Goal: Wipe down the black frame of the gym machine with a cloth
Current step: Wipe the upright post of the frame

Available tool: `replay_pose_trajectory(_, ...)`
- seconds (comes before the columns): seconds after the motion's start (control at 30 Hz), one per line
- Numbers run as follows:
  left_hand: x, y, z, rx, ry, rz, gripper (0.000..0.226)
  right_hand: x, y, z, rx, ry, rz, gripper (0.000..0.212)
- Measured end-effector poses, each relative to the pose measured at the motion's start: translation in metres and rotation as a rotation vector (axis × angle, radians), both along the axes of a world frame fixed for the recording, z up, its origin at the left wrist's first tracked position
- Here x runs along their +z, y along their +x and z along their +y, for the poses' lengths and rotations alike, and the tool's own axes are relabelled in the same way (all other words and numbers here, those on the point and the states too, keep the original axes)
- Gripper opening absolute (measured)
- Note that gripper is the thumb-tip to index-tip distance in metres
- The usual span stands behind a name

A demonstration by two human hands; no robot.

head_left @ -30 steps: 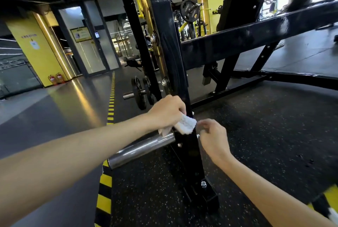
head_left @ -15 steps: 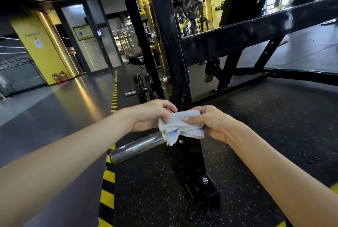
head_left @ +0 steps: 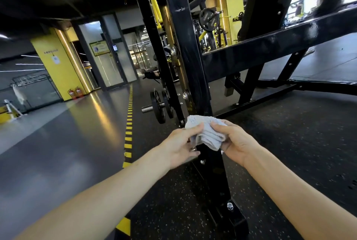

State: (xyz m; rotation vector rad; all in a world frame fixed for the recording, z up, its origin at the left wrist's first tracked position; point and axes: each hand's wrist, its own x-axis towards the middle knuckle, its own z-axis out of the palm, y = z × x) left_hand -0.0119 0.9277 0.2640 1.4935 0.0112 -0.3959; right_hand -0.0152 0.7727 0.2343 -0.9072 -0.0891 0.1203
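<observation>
Spreading widest under everything is the speckled black rubber floor, with a glossy grey floor to its left and a yellow-and-black hazard stripe between the two; rising from the rubber straight ahead of me is the black frame of the machine, a tall glossy upright with a heavy cross beam running off to its right; further off on the left stand a yellow pillar and a glass door; two dark weight plates sit on a steel peg low on the post behind my upright, and another plate hangs on a rack far behind; two red fire extinguishers stand at the foot of the pillar; a small bolt shows on the frame's foot.

Both my forearms reach in from below and cover part of the floor; my left hand pinches the cloth at its left edge, thumb on top and fingers beneath; my right hand grips the other side, thumb over the top and fingers curled under.

The cloth sits between my two hands, in front of the upright's lower part, hiding a stretch of it; I cannot tell whether it touches the metal; it is pale grey-white, nubbly like terry, folded into a loose bundle with several layers showing along its lower edge.
</observation>
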Motion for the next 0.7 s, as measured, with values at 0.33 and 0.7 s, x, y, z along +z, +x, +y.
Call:
replay_pose_trajectory(0.33,0.033,0.002,-0.004,0.348,0.214,-0.555,0.01,-0.006,0.002,0.008,-0.257,-0.478,-0.127,0.018)
replay_pose_trajectory(0.7,0.153,0.07,-0.039,0.779,0.738,-1.833,0.017,-0.012,0.004,0.026,-0.319,-0.742,-0.227,0.068)
